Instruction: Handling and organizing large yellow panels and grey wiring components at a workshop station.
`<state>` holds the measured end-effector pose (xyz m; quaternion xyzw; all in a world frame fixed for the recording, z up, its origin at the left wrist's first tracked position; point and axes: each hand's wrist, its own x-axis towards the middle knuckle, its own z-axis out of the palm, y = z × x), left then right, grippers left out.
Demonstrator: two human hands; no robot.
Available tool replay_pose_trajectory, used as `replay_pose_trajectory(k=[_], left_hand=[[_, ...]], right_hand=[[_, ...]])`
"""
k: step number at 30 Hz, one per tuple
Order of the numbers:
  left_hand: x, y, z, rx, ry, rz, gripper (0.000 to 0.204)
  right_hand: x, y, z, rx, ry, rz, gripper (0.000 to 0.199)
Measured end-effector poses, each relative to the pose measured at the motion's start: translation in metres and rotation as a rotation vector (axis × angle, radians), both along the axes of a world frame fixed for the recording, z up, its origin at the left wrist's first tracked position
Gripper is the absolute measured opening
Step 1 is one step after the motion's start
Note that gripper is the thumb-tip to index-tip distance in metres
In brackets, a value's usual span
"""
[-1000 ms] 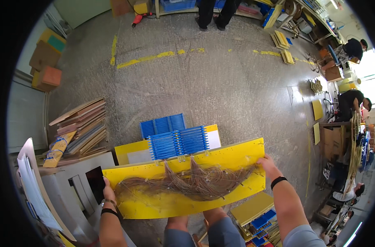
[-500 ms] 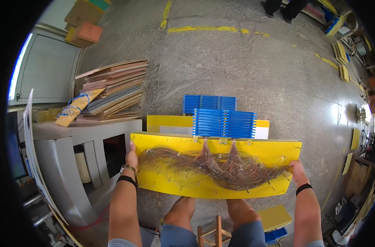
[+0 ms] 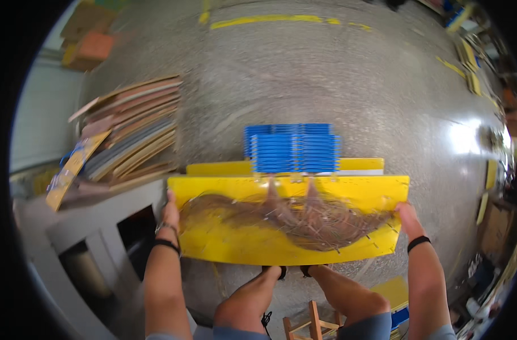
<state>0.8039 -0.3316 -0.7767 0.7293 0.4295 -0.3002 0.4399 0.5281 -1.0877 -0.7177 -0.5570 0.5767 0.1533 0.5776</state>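
A wide yellow board is held in front of me, tilted so its face shows. A tangle of thin brownish wires spreads across it among small pins. Two wire bundles run up to a block of stacked blue strips along the top edge. My left hand is closed around the board's left edge. At the right edge my right hand grips it too, fingers partly hidden behind. Just beyond is a second yellow board with similar blue strips, mostly covered by the held one.
To the left stand a grey frame with openings and a leaning stack of flat panels. A wooden stool is between my legs. Another yellow board lies at lower right. Cluttered shelves and a cardboard box line the right side.
The whole view has shifted, with motion blur. The held board sits slightly farther left and higher in the picture, closer over the second board. My feet now show below it. Both hands keep their grip.
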Motion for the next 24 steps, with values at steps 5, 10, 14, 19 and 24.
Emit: replay_pose_trajectory(k=[5,10,14,19,24], left_hand=[[0.006,0.041,-0.015,0.073,-0.007,0.041,0.096],[-0.009,-0.006,-0.022,-0.194,-0.005,0.073,0.096],[0.001,0.01,-0.012,-0.149,-0.002,0.051,0.09],[0.001,0.004,-0.012,0.005,0.048,0.029,0.096],[0.004,-0.005,-0.006,-0.13,0.059,0.08,0.101]], right_hand=[[0.022,0.02,0.002,-0.069,0.078,-0.055,0.043],[0.022,0.012,0.023,-0.187,0.171,-0.031,0.045],[0.038,0.028,0.028,-0.176,0.169,-0.026,0.046],[0.024,0.011,0.004,-0.16,0.153,-0.047,0.046],[0.031,0.016,0.001,-0.124,0.157,-0.063,0.046]])
